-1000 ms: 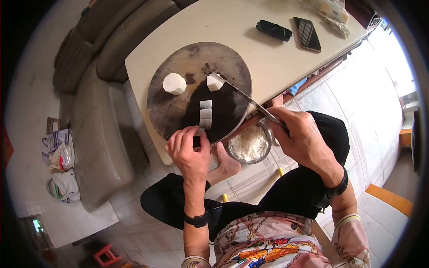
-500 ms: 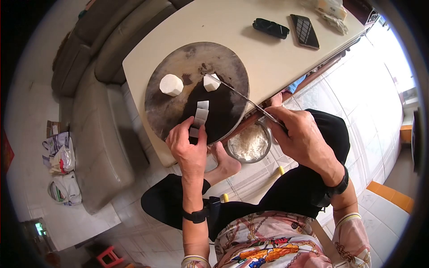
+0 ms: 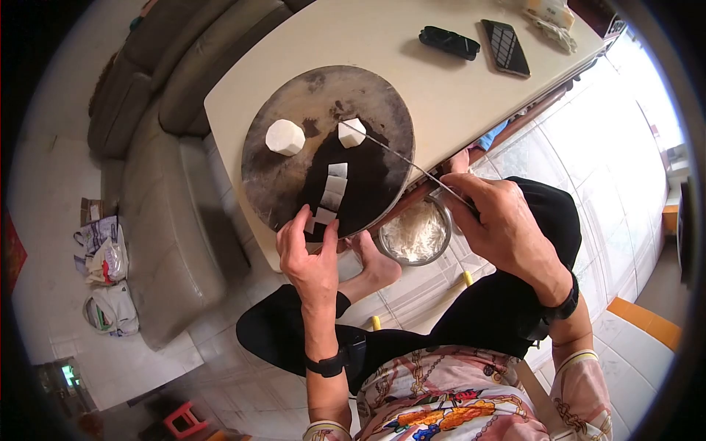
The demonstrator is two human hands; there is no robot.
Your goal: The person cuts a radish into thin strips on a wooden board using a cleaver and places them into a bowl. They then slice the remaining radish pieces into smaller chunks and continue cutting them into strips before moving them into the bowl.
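A knife [image 3: 397,152], seen almost edge-on, is in my right hand [image 3: 504,220], with fingers wrapped round its handle. Its tip lies at a peeled white vegetable chunk [image 3: 351,133], radish-like, on the round chopping board [image 3: 294,92]. A bigger white chunk [image 3: 284,137] sits to the left. Thin white slices [image 3: 332,192] overlap in a row down the board's dark wet patch. At the row's near end, my left hand [image 3: 309,261] has thumb and forefinger apart on either side of the lowest slices [image 3: 322,218].
The board rests on a cream table [image 3: 243,92] with a black glasses case [image 3: 448,42] and a phone [image 3: 505,48] farther back. Below the table edge, a metal bowl [image 3: 415,234] holds white shreds. A grey sofa [image 3: 173,220] stands at the left.
My left hand has drawn slightly down toward the near edge of the board, its thumb and forefinger around the lowest slices, which now lie more spread. The knife remains by the smaller chunk.
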